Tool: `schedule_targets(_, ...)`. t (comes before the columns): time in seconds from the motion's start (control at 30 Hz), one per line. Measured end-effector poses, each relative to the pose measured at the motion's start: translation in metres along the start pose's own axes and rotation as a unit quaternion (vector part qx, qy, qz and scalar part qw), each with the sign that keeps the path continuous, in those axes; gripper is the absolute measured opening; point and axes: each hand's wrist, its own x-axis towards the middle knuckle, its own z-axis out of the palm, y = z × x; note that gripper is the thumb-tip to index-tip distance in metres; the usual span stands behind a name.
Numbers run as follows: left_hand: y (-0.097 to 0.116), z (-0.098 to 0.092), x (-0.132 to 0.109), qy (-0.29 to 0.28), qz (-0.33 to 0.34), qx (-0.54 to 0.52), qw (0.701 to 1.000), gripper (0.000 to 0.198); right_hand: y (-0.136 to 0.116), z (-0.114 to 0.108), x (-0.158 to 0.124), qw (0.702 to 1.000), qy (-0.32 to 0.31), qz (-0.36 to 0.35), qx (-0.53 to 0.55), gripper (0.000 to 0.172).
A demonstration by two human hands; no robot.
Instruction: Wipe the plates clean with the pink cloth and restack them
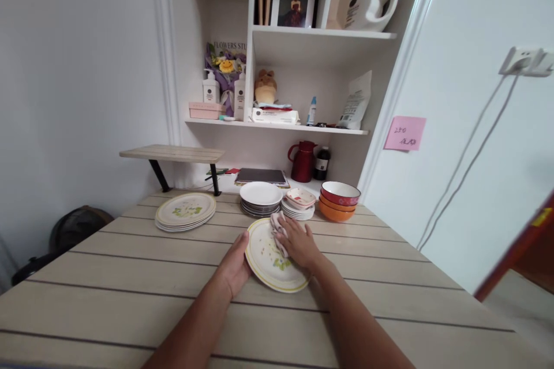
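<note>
A cream plate [264, 268] with a yellow rim and a green leaf pattern is held tilted above the wooden table [164, 282]. My left hand [236, 265] grips its left edge, the thumb lying along the rim and the other fingers hidden beneath. On the plate's upper right face, my right hand [298, 242] presses a crumpled pale pink cloth [279, 233], fingers bent over it. Small brownish specks show on the plate near the cloth. Behind to the left lies a stack of matching plates [186, 210].
Along the back stand a stack of white-topped plates [261, 193], small dishes [300, 199] on white saucers [298, 211], and red and orange bowls [340, 202]. A small raised shelf [173, 154] is at back left; a red jug [303, 161] stands beneath the wall shelves.
</note>
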Motion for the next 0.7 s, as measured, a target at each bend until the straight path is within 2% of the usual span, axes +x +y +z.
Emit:
schedule_targets(0.07,0.000,0.000,0.001,0.021,0.004,-0.001,1.000,0.043,0.010,-0.001,-0.004,1.000,-0.017,0.015,0.001,0.060)
schedule_targets(0.17,0.002,0.000,0.003,0.055,0.008,-0.019,0.998,0.040,0.014,-0.004,-0.016,0.999,-0.049,-0.002,-0.015,0.063)
schedule_targets(0.3,0.003,-0.002,0.004,0.077,0.009,-0.045,0.996,0.042,-0.002,-0.006,-0.037,0.994,-0.067,-0.078,-0.040,0.065)
schedule_targets(0.5,0.004,-0.001,0.000,0.017,-0.032,-0.034,0.999,0.045,-0.045,-0.004,-0.050,0.969,-0.058,-0.240,0.023,0.064)
schedule_targets(0.6,0.004,0.001,-0.003,-0.028,-0.050,-0.001,0.998,0.049,-0.051,-0.006,-0.039,0.969,-0.046,-0.236,0.053,0.061)
schedule_targets(0.7,0.002,0.004,-0.005,-0.049,-0.037,0.017,0.998,0.049,-0.042,-0.008,-0.023,0.985,-0.008,-0.167,0.048,0.058)
